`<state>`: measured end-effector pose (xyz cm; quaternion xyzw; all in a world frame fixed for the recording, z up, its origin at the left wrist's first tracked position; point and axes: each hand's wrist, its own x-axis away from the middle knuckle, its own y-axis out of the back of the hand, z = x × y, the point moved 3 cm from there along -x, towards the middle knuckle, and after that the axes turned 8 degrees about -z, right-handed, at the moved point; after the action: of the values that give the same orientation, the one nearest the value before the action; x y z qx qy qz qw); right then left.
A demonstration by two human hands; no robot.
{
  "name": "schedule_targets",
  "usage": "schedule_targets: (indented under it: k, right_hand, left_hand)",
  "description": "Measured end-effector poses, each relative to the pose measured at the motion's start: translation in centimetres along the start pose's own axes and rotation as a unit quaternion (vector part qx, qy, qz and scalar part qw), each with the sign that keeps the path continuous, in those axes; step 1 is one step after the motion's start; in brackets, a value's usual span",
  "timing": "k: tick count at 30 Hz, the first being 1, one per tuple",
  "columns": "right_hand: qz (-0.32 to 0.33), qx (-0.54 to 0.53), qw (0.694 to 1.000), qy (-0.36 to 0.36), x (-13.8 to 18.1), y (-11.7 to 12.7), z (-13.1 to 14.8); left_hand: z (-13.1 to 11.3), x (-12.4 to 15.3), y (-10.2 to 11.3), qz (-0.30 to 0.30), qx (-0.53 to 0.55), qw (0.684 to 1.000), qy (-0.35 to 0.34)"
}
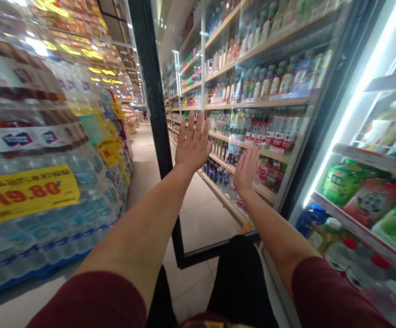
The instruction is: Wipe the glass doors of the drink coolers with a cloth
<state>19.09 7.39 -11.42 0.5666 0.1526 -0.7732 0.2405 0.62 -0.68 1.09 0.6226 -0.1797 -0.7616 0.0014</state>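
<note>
A glass cooler door (209, 218) with a black frame stands swung open in front of me. My left hand (194, 145) is raised against the pane, palm forward and fingers stretched out, with nothing in it. Lower and to the right, my right hand (247, 168) is also held up at the glass, its fingers extended and holding nothing. I cannot tell whether its palm fully touches the pane. Through the glass I see shelves (273, 101) lined with drink bottles.
On the left, stacked packs of bottled drinks (23, 136) carry a yellow price sign (30, 193). To the right, the lit cooler holds pouches (372, 200) and jugs (339, 250). A tiled aisle (146, 146) runs ahead between the stacks and the door.
</note>
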Motion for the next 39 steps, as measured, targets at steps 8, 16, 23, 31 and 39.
schedule_targets:
  k: [8,16,23,31,39]
  right_hand:
    - [0.002,-0.017,1.000,-0.013,1.6,-0.1,-0.9]
    - [0.092,-0.036,0.994,0.053,3.4,-0.1,0.1]
    - [0.114,-0.029,0.991,0.065,4.1,0.4,-0.6]
    - [0.091,-0.011,0.994,0.064,4.4,0.3,0.5]
    - [0.006,0.006,1.000,-0.029,5.3,0.7,-0.7]
  left_hand:
    - [0.2,0.0,-0.2,0.008,0.014,1.000,0.003]
    - [0.1,-0.1,0.0,0.001,0.033,0.999,0.017]
    - [0.2,0.0,-0.2,-0.003,0.025,1.000,0.005]
    - [0.2,0.0,-0.1,0.011,0.018,1.000,0.003]
    - [0.0,0.1,0.2,-0.001,0.029,1.000,0.005]
